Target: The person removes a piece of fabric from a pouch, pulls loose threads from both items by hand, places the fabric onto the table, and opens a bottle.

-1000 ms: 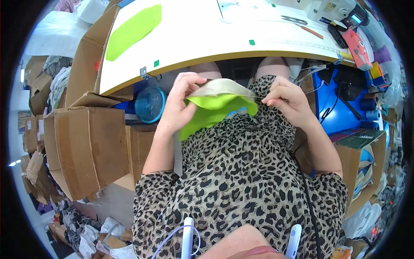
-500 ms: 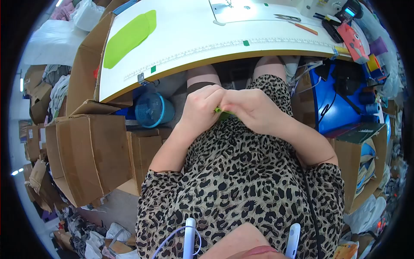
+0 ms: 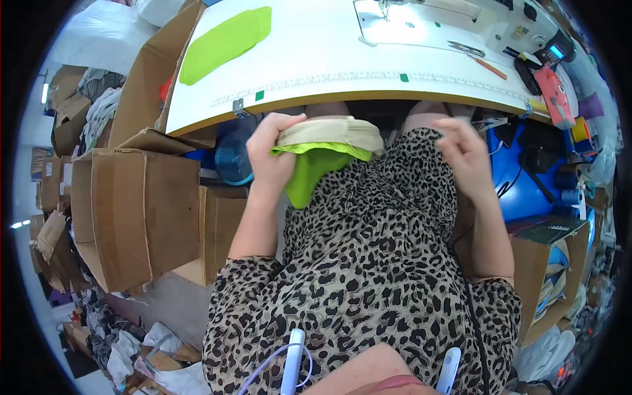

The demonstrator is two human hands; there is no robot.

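Note:
My left hand grips one end of a beige and lime green cloth piece above my lap. The beige part forms a thick band along the top, and the green fabric hangs below it to a point. Off to the right, apart from the cloth, my right hand is raised over my thigh. Its fingers are loosely bent, slightly blurred, and nothing shows in them. Flat lime green fabric pieces lie on the left of the white sewing table.
A sewing machine stands at the table's back right. Thread snips and an orange-handled tool lie near it. Cardboard boxes and a blue basket are on the left. Another box sits at the right.
My hands were together over my lap and have moved apart. The cloth, mostly hidden before, now shows in my left hand. My right hand has moved away to the right. The view has shifted.

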